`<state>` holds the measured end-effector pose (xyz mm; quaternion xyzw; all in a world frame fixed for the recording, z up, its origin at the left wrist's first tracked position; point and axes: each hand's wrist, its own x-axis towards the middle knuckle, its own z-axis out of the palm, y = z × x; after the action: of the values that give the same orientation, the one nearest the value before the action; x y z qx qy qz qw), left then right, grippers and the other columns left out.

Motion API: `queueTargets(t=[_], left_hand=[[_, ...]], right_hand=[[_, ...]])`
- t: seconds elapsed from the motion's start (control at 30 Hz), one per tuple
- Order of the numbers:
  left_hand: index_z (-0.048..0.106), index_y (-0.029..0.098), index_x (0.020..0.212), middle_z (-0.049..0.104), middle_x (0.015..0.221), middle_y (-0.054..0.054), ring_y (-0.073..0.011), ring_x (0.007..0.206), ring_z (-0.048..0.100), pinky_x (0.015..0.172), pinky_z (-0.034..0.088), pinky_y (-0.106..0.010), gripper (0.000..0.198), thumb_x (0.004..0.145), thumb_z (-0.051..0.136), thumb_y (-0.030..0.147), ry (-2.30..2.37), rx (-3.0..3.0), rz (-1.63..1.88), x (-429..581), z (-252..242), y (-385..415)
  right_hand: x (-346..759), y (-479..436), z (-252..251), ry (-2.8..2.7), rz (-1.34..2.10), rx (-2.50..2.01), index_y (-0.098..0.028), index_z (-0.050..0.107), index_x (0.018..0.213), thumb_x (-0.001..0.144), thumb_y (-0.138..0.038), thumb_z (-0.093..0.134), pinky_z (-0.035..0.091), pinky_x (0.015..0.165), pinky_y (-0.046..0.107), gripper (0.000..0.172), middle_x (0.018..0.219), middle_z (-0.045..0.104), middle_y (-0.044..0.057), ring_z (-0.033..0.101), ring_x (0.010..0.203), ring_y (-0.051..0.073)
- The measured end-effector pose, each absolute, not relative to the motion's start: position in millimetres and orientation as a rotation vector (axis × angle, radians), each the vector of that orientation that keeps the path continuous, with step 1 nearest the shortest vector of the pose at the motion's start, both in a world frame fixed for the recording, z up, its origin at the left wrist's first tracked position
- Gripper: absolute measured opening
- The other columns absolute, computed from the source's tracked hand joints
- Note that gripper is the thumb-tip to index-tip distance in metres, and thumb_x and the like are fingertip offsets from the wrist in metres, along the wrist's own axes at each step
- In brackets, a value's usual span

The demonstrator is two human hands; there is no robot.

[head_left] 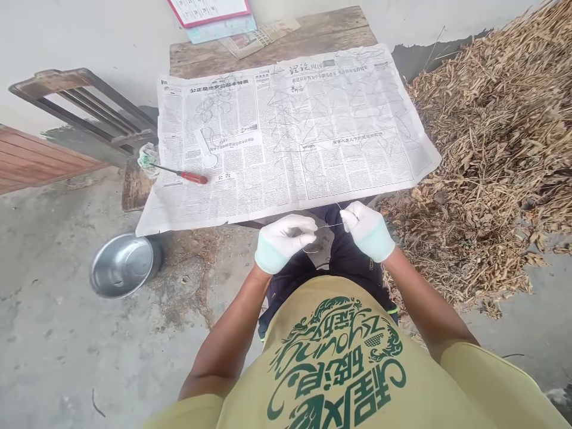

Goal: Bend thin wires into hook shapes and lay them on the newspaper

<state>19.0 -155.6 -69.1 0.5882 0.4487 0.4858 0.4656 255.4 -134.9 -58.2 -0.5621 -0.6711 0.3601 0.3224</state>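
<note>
Both my hands wear white gloves with pale green cuffs, held over my lap at the table's near edge. A thin wire (329, 226) stretches between them. My left hand (286, 237) pinches one part of it, and a short curved end hangs below the fingers. The fingers of my right hand (364, 228) are closed on the other part, with a bit of wire sticking up past them. In front lies newspaper (277, 179) spread on the table. Loose thin wire pieces (357, 113) lie scattered over its right half, and curled wire loops (214, 107) over its left.
On the newspaper rest a red-handled screwdriver (193, 177) and a white spoon-like item (207, 149). A wooden chair (89, 101) stands left, near a crumpled plastic bag (148, 159). A metal basin (125, 265) sits on the floor. Dry stalks (496, 149) are heaped right.
</note>
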Motion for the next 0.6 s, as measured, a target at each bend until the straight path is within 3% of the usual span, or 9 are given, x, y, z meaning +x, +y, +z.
queueTargets(t=[0.23, 0.6], left_hand=[[0.086, 0.021, 0.086, 0.079, 0.082, -0.008, -0.0217, 0.076, 0.072, 0.072, 0.06, -0.036, 0.01, 0.084, 0.086, 0.031, 0.982, 1.408, 1.275, 17.4, -70.5, -156.9], [0.079, 0.017, 0.068, 0.072, 0.062, -0.007, -0.0202, 0.061, 0.069, 0.065, 0.06, -0.037, 0.034, 0.074, 0.091, 0.048, 0.861, 1.163, 1.295, 14.7, -77.6, -149.5]], right_hand=[[248.6, -138.0, -57.7, -1.78, 1.008, -1.498, -0.025, 0.051, 0.072, 0.103, -0.042, 0.05, 0.044, 0.071, 0.031, 0.035, 0.067, 0.061, -0.001, 0.057, 0.065, 0.017], [240.8, -135.1, -48.7, -1.85, 1.026, -1.475, -0.025, 0.049, 0.072, 0.102, -0.042, 0.049, 0.043, 0.074, 0.033, 0.034, 0.069, 0.06, 0.0, 0.057, 0.069, 0.018]])
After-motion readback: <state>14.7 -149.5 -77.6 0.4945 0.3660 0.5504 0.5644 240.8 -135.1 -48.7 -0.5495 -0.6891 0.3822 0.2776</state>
